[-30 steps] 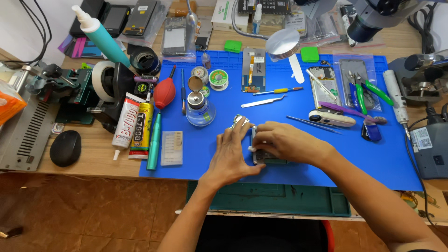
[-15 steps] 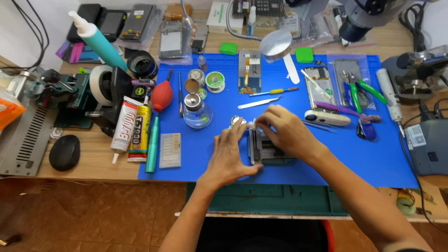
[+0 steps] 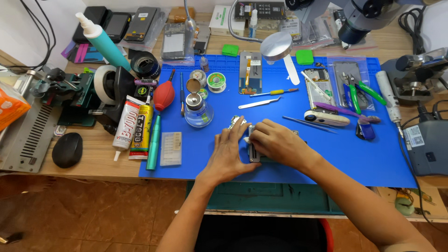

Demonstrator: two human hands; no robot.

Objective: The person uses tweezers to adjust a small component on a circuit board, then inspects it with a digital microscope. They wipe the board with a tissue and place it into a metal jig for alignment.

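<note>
Resting side by side near the front edge of the blue work mat (image 3: 354,158), both hands cover a small dark phone frame (image 3: 254,151) that lies flat on the mat. The left hand (image 3: 229,151) lies palm down, fingers spread a little and pressed against the frame's left side; the right hand (image 3: 277,142) is curled over the top of it, fingertips bent down onto the upper edge — whether they pinch a part or only press is hard to tell, since the hand hides most of it. The frame looks thin, light and stiff, with delicate parts likely inside, so it is best steadied by its long edges rather than its face

Just beyond the hands stands a small glass solvent bottle (image 3: 198,113), with a red rubber blower (image 3: 164,95) and two glue tubes (image 3: 134,127) to the left. Farther back lie metal tweezers (image 3: 259,103), a screen panel (image 3: 250,72) and green-handled pliers (image 3: 359,91) — and past the mat, a row of phones (image 3: 133,21) along the back of the desk
</note>
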